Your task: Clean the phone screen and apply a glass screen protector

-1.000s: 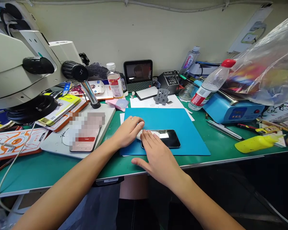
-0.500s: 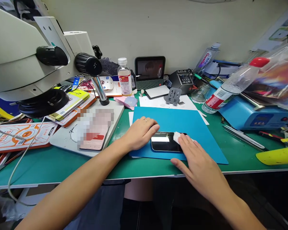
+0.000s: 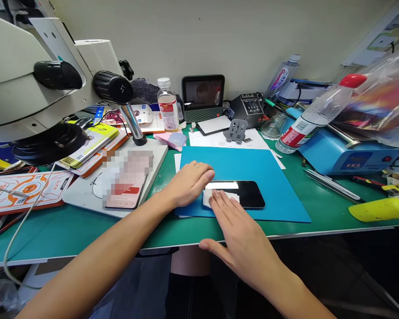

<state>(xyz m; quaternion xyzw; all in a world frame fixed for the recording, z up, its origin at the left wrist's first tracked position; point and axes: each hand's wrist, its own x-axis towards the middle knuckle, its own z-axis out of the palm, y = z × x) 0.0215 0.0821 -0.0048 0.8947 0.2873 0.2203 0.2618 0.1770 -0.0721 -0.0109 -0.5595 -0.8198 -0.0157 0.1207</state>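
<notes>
A black smartphone (image 3: pixel 249 195) lies face up and sideways on a blue mat (image 3: pixel 232 161). Under the fingers of my right hand (image 3: pixel 239 235) is a folded white tissue (image 3: pixel 233 196), pressed on the phone's left part. Those fingers lie straight and close together, with the thumb apart. My left hand (image 3: pixel 189 182), with a ring on one finger, is at the phone's left end. Its fingers are together and bent, and the thumb rests by the far left corner of the phone; the exact contact is partly hidden.
To the left are a microscope (image 3: pixel 29 97), its grey base (image 3: pixel 86 188) bearing another phone (image 3: pixel 128 188), and stacked boxes (image 3: pixel 29 190). At the back stand a bottle (image 3: pixel 168 110) and a small screen (image 3: pixel 203 93). Tweezers (image 3: pixel 332 185) and a blue device (image 3: pixel 349 153) are at right.
My right hand has slid the tissue leftward along the phone, from its right end to its left part. My left hand stays by the phone's left end. The view has shifted slightly.
</notes>
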